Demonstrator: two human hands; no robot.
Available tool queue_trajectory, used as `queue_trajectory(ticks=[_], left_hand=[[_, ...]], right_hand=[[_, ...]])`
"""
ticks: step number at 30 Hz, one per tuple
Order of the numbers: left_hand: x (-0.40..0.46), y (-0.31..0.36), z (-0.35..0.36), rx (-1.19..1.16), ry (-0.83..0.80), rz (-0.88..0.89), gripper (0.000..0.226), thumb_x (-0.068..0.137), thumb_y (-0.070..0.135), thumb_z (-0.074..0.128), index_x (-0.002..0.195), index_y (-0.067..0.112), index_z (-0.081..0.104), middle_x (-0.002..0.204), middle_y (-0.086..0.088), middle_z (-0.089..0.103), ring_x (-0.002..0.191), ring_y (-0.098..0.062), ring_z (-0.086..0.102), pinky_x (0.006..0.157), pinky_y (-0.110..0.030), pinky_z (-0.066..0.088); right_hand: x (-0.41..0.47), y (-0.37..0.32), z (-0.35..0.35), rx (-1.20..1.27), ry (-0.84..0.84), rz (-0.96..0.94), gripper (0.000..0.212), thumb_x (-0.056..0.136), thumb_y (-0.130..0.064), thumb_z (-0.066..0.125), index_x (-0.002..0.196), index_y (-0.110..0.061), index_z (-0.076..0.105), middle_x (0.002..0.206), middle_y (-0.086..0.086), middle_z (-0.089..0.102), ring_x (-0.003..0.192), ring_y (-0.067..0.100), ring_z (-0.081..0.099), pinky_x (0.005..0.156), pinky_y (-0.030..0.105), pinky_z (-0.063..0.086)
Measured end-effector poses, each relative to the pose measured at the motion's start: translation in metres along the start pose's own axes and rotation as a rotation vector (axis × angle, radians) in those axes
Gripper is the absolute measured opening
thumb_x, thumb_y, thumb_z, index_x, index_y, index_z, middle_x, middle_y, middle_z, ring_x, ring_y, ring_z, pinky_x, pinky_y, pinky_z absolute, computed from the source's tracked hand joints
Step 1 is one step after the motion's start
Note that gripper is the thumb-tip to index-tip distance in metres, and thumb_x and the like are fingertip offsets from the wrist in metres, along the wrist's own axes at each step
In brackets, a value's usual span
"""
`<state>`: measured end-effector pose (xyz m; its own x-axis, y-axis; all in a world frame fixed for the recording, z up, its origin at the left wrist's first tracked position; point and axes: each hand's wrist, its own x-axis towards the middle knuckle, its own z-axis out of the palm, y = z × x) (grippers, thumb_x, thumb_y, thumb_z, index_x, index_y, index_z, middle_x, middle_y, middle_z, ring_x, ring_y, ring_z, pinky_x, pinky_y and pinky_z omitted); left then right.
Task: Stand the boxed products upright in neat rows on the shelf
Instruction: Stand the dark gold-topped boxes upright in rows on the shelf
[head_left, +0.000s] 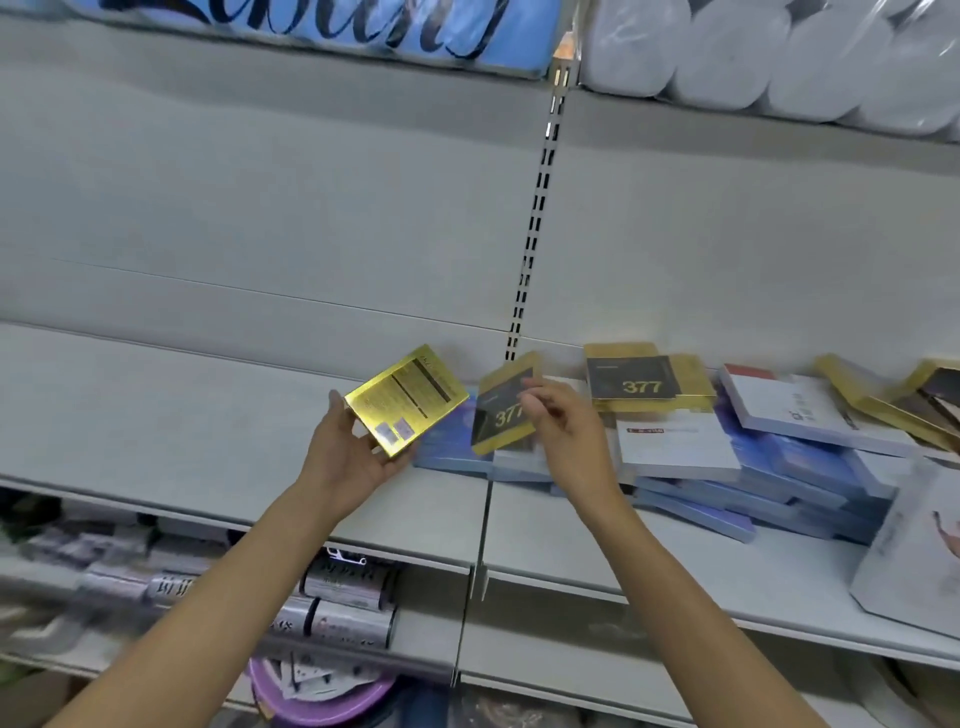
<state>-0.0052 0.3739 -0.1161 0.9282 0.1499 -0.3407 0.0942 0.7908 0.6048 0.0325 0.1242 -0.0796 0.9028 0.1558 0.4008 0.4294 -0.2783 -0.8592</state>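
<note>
In the head view, a gold box (407, 400) is held in the left hand (347, 457), its back panel of printed text turned up and tilted; the thumb is pressed on its left edge and the fingers are curled beneath its near edge, so the box is gripped above the shelf (156, 415). To its right, a second gold box (503, 410) with a dark face marked 377 is held tilted by the right hand (563, 421), pinched at its right edge by the fingers (535, 397). Further right, 1 more gold 377 box (641, 382) is seen lying flat on a pile of white and blue boxes (727, 467), which are stacked loosely and askew across the right part of the shelf. More gold boxes (883, 400) are leaned on that pile at the far right. White wrapped rolls (779, 57) are kept on the upper shelf at top right, and a blue pack (311, 31) at top left. Dark-labelled packages (348, 597) are stored on the lower shelf, with a purple basin (322, 696) beneath them.
</note>
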Motion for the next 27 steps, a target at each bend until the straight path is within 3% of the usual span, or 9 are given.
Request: queue_trajectory(ticks=[4, 8, 12, 13, 15, 17, 19, 23, 27], left_hand=[[-0.003, -0.004, 0.000, 0.000, 0.025, -0.052, 0.048, 0.100, 0.058, 0.045, 0.114, 0.014, 0.061, 0.117, -0.017, 0.064, 0.098, -0.037, 0.066, 0.074, -0.054, 0.060], [-0.010, -0.005, 0.003, 0.211, -0.050, -0.051, 0.028, 0.089, 0.034, 0.071, 0.107, 0.014, 0.065, 0.117, -0.018, 0.063, 0.105, -0.036, 0.067, 0.088, -0.049, 0.059], [-0.013, -0.007, 0.008, 0.514, -0.150, 0.021, 0.096, 0.056, 0.034, 0.097, 0.138, 0.021, 0.050, 0.111, -0.012, 0.074, 0.097, -0.024, 0.070, 0.086, -0.038, 0.054], [-0.013, -0.009, 0.009, 0.552, -0.165, 0.035, 0.100, 0.056, 0.025, 0.098, 0.141, 0.024, 0.046, 0.111, -0.014, 0.075, 0.100, -0.025, 0.071, 0.087, -0.036, 0.054], [-0.013, -0.013, 0.011, 0.588, -0.160, 0.058, 0.092, 0.072, -0.003, 0.086, 0.146, 0.024, 0.039, 0.115, -0.021, 0.073, 0.110, -0.029, 0.071, 0.091, -0.036, 0.056], [-0.013, -0.016, 0.009, 0.630, -0.089, 0.094, 0.093, 0.078, -0.014, 0.076, 0.151, 0.024, 0.033, 0.119, -0.022, 0.071, 0.114, -0.030, 0.069, 0.100, -0.041, 0.054], [-0.012, -0.019, 0.004, 0.600, -0.046, 0.103, 0.091, 0.081, -0.011, 0.075, 0.153, 0.020, 0.030, 0.124, -0.021, 0.068, 0.114, -0.031, 0.068, 0.104, -0.046, 0.051], [-0.012, -0.017, -0.002, 0.475, -0.061, 0.082, 0.071, 0.088, -0.002, 0.071, 0.150, -0.001, 0.035, 0.128, -0.025, 0.066, 0.108, -0.031, 0.071, 0.090, -0.040, 0.060], [-0.022, -0.008, -0.006, 0.348, -0.054, 0.056, 0.047, 0.096, 0.012, 0.065, 0.137, -0.007, 0.053, 0.112, -0.015, 0.074, 0.100, -0.026, 0.072, 0.084, -0.032, 0.061]], right_hand=[[0.000, 0.004, 0.011, 0.052, 0.015, 0.102, 0.018, 0.089, -0.005, 0.071, 0.100, -0.020, 0.072, 0.115, 0.001, 0.069, 0.103, 0.017, 0.067, 0.095, 0.038, 0.056], [-0.002, -0.005, 0.015, 0.079, 0.024, 0.137, 0.029, 0.086, 0.000, 0.071, 0.098, -0.026, 0.070, 0.120, -0.001, 0.068, 0.104, 0.019, 0.068, 0.088, 0.031, 0.059], [-0.004, -0.009, 0.019, 0.226, -0.001, 0.228, 0.037, 0.081, 0.003, 0.074, 0.109, -0.022, 0.069, 0.130, -0.013, 0.061, 0.101, 0.014, 0.071, 0.073, 0.023, 0.058], [-0.005, -0.010, 0.021, 0.259, -0.012, 0.246, 0.041, 0.082, 0.004, 0.073, 0.115, -0.020, 0.068, 0.126, -0.014, 0.062, 0.099, 0.009, 0.071, 0.070, 0.018, 0.056], [-0.007, -0.011, 0.024, 0.285, -0.027, 0.258, 0.044, 0.083, 0.004, 0.072, 0.122, -0.014, 0.066, 0.120, -0.009, 0.067, 0.100, 0.008, 0.071, 0.075, 0.017, 0.056], [-0.008, -0.012, 0.026, 0.256, -0.039, 0.237, 0.040, 0.084, 0.002, 0.072, 0.121, -0.011, 0.066, 0.116, -0.001, 0.072, 0.108, 0.013, 0.069, 0.089, 0.026, 0.057], [-0.008, -0.016, 0.028, 0.229, -0.045, 0.210, 0.033, 0.085, -0.002, 0.073, 0.116, -0.014, 0.068, 0.113, 0.000, 0.073, 0.109, 0.012, 0.068, 0.094, 0.030, 0.056], [-0.006, -0.029, 0.035, 0.266, -0.054, 0.183, 0.028, 0.088, 0.000, 0.069, 0.100, -0.025, 0.070, 0.105, -0.005, 0.074, 0.101, 0.003, 0.069, 0.088, 0.021, 0.057], [-0.005, -0.043, 0.054, 0.375, -0.031, 0.200, 0.022, 0.092, 0.000, 0.065, 0.108, -0.014, 0.072, 0.096, -0.008, 0.076, 0.087, -0.002, 0.071, 0.076, 0.013, 0.055]])
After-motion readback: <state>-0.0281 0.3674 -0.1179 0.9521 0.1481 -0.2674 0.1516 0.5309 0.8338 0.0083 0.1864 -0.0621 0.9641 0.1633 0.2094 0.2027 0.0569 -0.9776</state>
